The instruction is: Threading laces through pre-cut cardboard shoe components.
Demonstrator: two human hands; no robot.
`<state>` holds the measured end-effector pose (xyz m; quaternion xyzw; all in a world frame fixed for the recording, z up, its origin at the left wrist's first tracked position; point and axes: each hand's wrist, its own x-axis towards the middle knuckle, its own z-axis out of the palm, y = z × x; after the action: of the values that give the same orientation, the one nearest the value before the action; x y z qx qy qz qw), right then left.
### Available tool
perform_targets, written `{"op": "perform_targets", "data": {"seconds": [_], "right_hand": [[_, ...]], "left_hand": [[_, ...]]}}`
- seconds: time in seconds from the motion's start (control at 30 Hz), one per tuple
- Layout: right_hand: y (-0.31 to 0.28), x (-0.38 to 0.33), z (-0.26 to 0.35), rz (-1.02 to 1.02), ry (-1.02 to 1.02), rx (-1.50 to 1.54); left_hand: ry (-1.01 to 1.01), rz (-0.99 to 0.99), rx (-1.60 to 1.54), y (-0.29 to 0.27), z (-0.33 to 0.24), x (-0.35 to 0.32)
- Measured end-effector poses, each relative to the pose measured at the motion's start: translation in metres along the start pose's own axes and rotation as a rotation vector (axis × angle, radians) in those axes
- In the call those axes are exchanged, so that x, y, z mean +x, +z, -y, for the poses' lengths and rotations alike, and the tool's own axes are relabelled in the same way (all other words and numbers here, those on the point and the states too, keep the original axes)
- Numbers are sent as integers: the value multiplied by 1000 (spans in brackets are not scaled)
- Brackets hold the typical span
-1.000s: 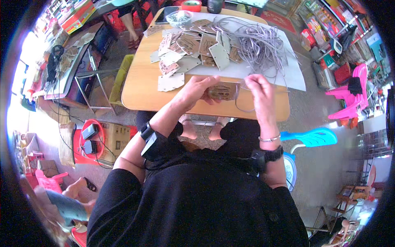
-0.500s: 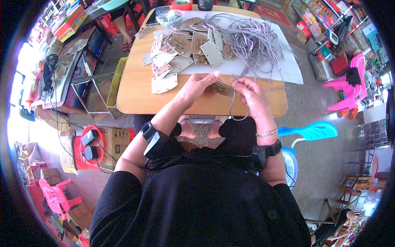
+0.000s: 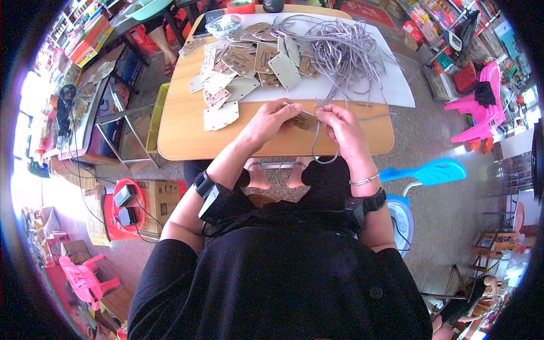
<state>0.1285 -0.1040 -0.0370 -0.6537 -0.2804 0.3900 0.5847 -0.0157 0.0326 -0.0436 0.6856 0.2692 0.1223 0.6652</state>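
Near the table's front edge, my left hand (image 3: 267,122) pinches a small brown printed cardboard card (image 3: 305,120) between thumb and fingers. Beside it, the fingertips of my right hand (image 3: 344,131) are closed on a thin grey cord at the card's right end. A loop of this cord (image 3: 324,162) hangs below my right fingers, past the table edge. Whether the cord passes through a hole in the card is too small to tell. Beyond my hands lie a pile of similar cards (image 3: 238,59), brown and white-backed, and a tangled heap of grey cord (image 3: 348,54).
A white sheet (image 3: 396,93) lies under the cord on the wooden table (image 3: 187,127). At the far side are a clear bowl (image 3: 224,26), a phone (image 3: 198,27) and a red container (image 3: 241,7). A blue chair (image 3: 430,171) stands at the right.
The view has shifted slightly. My left thumb has come down a little towards the card; both hands otherwise keep nearly the same place and grip.
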Motion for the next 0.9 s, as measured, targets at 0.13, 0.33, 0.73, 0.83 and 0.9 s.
{"op": "perform_targets", "data": {"seconds": [0.13,0.33,0.73,0.83,0.9], "right_hand": [[0,1,1,0,-11,-28],[1,1,1,-57,-139,-92],[-2,-5,12,-223,-233,0],[-9,-17,25,-316,-234,126],[-18,-28,35,-238,-305,205]], "left_hand": [[-34,18,28,-1,-4,0],[-16,54,-142,1,-3,2],[-185,75,-468,-1,-11,19],[-166,51,-503,1,-14,19],[-151,49,-536,2,-13,18]]}}
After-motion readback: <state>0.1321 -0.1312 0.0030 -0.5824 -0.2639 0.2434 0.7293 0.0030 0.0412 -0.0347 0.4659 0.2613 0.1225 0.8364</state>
